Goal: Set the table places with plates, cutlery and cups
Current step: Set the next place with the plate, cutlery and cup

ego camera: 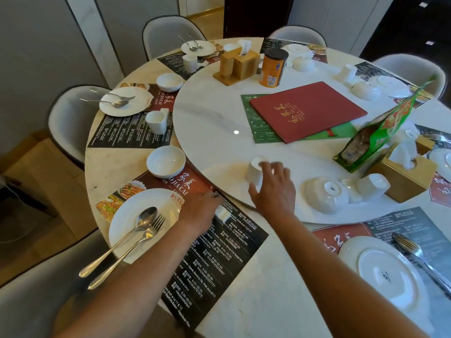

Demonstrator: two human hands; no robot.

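My left hand [199,207] rests on the near-left placemat [219,259], its fingers on a small white block-shaped holder [223,214]. My right hand [274,189] reaches over the turntable [214,123] and closes around an upside-down white cup [255,170]. To the left lies a white plate [124,220] with a spoon [127,236] and fork [139,245], and a white bowl [166,161] stands above it. An upturned bowl [325,195] and another inverted cup [372,186] sit on the turntable to the right.
Two set places with plates, cups and bowls run along the left edge. A red menu [308,111], wooden tissue boxes [402,176], an orange can [273,67] and a green snack bag [380,132] stand on the turntable. An upturned plate [383,272] and a fork [415,252] lie near right.
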